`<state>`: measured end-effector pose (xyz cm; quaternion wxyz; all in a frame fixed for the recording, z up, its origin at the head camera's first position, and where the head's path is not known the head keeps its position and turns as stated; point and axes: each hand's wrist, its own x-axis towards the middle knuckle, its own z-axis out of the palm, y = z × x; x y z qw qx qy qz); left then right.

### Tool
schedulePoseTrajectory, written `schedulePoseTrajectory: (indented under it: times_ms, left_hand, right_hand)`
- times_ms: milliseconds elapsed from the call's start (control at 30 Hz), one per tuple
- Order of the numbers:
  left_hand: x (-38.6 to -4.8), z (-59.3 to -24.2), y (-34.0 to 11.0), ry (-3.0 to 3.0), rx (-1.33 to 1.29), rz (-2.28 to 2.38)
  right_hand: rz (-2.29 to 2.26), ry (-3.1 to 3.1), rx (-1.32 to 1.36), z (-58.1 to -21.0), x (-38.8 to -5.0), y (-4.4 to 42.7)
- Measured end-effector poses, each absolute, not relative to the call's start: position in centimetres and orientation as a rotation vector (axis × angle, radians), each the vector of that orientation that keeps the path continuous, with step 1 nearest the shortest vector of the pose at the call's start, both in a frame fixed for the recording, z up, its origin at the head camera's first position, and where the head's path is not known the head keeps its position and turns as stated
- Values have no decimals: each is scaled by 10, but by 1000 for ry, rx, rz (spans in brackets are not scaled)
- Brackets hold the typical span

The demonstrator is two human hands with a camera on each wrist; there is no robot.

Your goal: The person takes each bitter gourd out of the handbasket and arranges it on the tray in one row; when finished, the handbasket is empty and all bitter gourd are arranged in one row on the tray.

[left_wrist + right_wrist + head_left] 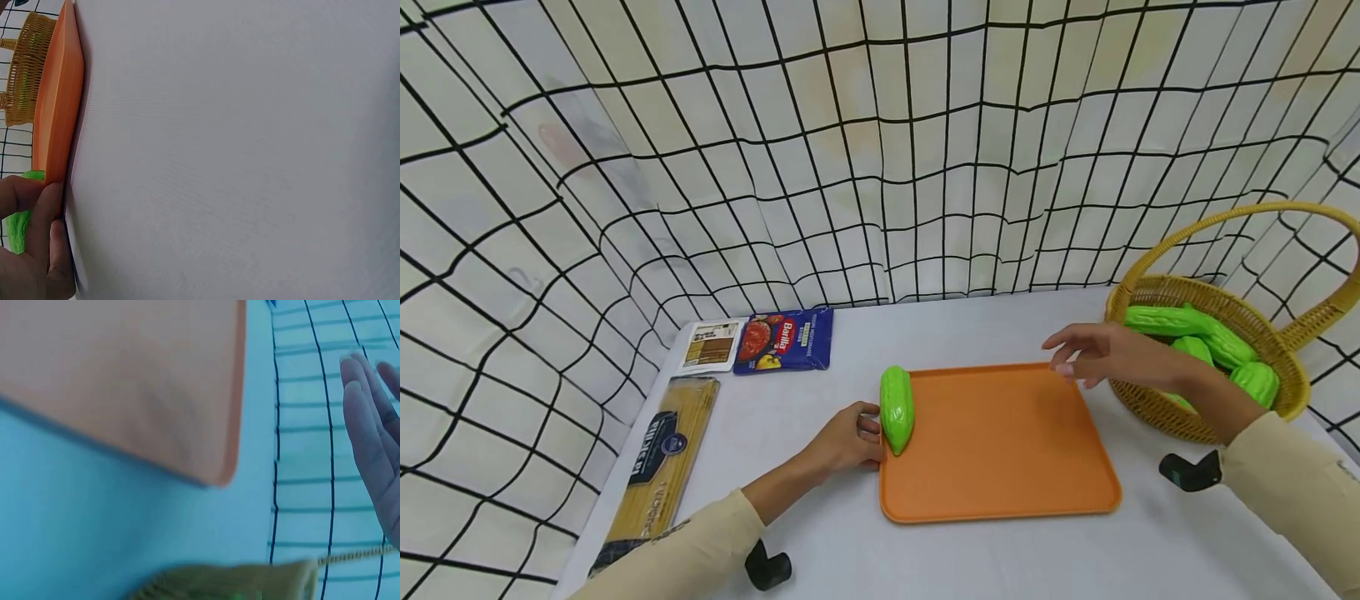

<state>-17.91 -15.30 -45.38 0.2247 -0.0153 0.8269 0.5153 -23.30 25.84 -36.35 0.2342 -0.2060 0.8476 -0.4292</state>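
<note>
An orange tray [1000,450] lies on the white table, and a green bumpy vegetable [897,410] rests along its left side. My left hand [844,437] grips the tray's left edge beside the vegetable; in the left wrist view the bent fingers of this hand [37,231] are at the rim of the tray [62,106]. Above the tray's back right corner hovers my right hand [1093,354], its fingers extended and holding nothing. The right wrist view shows that hand [375,437] apart from the tray [125,381].
On the right stands a wicker basket [1292,367] with a tall handle, holding several green vegetables [1225,337]. At the back left lie a blue Barilla packet [805,340] and a white-edged packet [710,346]. A long pasta pack [662,467] is at the left; black netting [910,179] surrounds the table.
</note>
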Motion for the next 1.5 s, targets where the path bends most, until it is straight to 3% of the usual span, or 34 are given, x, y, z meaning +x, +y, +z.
schedulePoseTrajectory:
  times_ms: [367, 633, 1500]
  left_hand:
    - [-179, -452, -151, 2279, -49, 1411]
    - [-181, -452, -151, 2276, -42, 1389]
    - [-179, -451, -152, 2287, -46, 1388]
  right_hand:
    - [-1149, 2424, -513, -349, -239, 335]
    - [-1028, 2468, -424, -357, -255, 366]
    - [-800, 2276, -317, -371, -299, 378]
